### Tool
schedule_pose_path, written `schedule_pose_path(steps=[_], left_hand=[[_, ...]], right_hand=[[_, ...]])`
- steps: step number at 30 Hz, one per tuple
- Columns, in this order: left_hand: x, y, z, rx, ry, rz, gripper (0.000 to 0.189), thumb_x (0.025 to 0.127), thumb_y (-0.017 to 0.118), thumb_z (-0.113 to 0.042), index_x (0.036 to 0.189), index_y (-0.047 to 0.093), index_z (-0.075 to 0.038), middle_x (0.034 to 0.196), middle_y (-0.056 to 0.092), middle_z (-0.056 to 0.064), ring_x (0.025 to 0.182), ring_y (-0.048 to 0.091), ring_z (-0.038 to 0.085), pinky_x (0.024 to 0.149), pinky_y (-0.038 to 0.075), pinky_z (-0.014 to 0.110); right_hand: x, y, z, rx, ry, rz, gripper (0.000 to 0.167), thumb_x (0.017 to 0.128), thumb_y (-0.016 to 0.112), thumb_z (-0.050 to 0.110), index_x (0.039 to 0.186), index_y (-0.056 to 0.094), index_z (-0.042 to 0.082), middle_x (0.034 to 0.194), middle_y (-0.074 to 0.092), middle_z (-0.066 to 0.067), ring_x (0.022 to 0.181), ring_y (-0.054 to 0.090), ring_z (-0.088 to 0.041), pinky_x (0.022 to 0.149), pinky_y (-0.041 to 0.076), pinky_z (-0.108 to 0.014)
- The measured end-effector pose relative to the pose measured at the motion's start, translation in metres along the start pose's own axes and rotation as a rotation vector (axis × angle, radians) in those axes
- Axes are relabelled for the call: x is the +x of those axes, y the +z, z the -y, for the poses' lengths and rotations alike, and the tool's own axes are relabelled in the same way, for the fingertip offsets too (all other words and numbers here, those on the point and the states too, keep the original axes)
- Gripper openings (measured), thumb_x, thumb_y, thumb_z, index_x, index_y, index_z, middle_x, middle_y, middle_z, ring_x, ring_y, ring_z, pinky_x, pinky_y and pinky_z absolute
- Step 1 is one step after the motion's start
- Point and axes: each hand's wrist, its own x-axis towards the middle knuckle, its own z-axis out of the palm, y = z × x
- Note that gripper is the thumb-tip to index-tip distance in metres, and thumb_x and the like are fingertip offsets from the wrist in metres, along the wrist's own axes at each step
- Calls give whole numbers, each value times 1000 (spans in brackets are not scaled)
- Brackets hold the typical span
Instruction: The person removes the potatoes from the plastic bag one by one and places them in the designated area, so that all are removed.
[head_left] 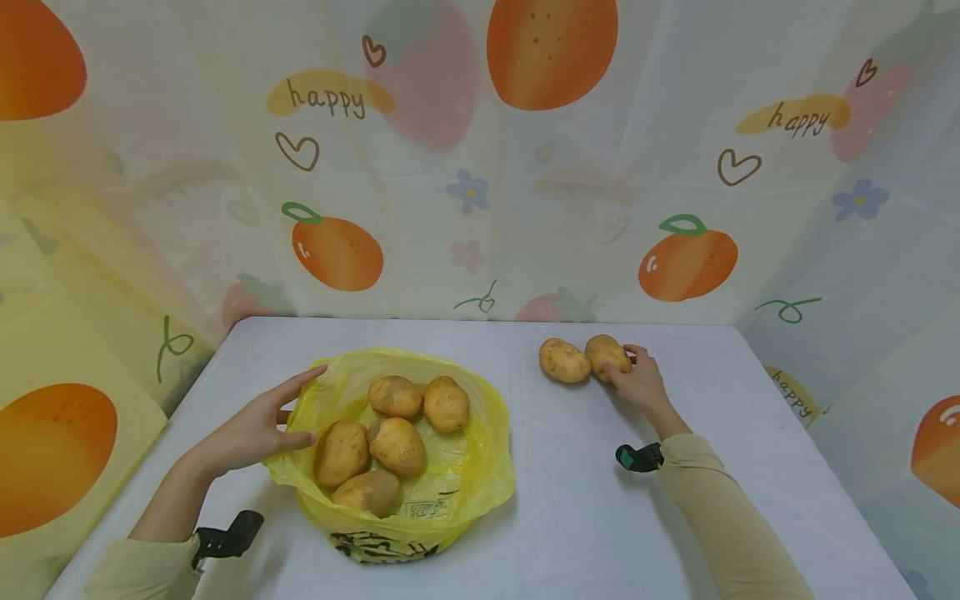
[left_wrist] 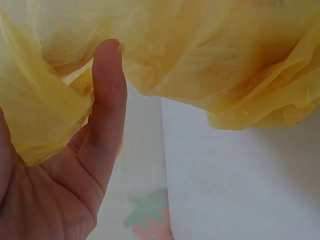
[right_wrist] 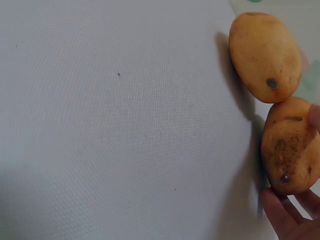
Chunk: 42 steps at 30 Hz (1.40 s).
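Note:
A yellow plastic bag stands with its mouth spread wide, and several potatoes lie inside. My left hand is at the bag's left rim, thumb and index finger spread apart and touching the plastic. In the left wrist view the yellow plastic hangs around the left hand. At the back right of the table, my right hand holds a potato between thumb and fingers. That potato touches a second potato on its left in the head view; dark spots mark both.
The table has a white cover. A curtain printed with fruit rises behind its back edge and along both sides. Black wrist cameras sit on both wrists, the right one just above the table.

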Motion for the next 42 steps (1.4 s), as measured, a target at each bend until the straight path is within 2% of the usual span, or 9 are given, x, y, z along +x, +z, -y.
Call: schedule_pose_path(steps=[11, 18, 22, 26, 31, 42], left_hand=[[-1, 0, -2, 2, 7, -2, 86, 81, 68, -9, 149, 16, -20, 153, 9, 14, 113, 46, 51, 71, 53, 30], [0, 1, -1, -3, 4, -1, 86, 81, 68, -8, 149, 16, -20, 153, 8, 14, 114, 45, 52, 70, 53, 30], [0, 1, 0, -11, 5, 2, 86, 81, 68, -9, 149, 16, -22, 153, 10, 14, 114, 45, 52, 70, 53, 30], [0, 0, 1, -19, 1, 5, 86, 81, 68, -10, 148, 16, -24, 153, 11, 14, 114, 45, 52, 69, 53, 31], [-1, 0, 0, -12, 3, 3, 86, 81, 68, -11, 148, 16, -24, 153, 10, 14, 114, 45, 52, 69, 54, 31], [-1, 0, -1, -4, 2, -1, 85, 82, 68, -9, 148, 16, -25, 154, 9, 12, 115, 43, 54, 71, 54, 32]], right_hand=[[-3, -4, 3, -22, -1, 33, 70, 91, 50, 36, 143, 21, -3, 137, 33, -31, 125, 34, -43, 103, 29, -51], [-5, -9, 4, -63, -72, 24, 68, 94, 46, 34, 143, 20, -5, 139, 31, -32, 126, 33, -45, 104, 28, -52], [-6, -11, 4, -42, -141, -31, 62, 93, 47, 29, 140, 27, -5, 138, 34, -30, 125, 35, -44, 102, 30, -52], [-6, -9, 4, -25, -221, -123, 52, 92, 50, 23, 134, 38, -5, 132, 43, -26, 122, 39, -41, 100, 32, -52], [-5, -7, 9, -22, -272, -206, 42, 90, 54, 18, 127, 47, -2, 125, 51, -22, 118, 45, -38, 98, 35, -50], [-15, 2, 30, 33, -382, -194, 33, 89, 57, 12, 120, 54, -1, 119, 55, -19, 112, 49, -35, 96, 38, -49]])
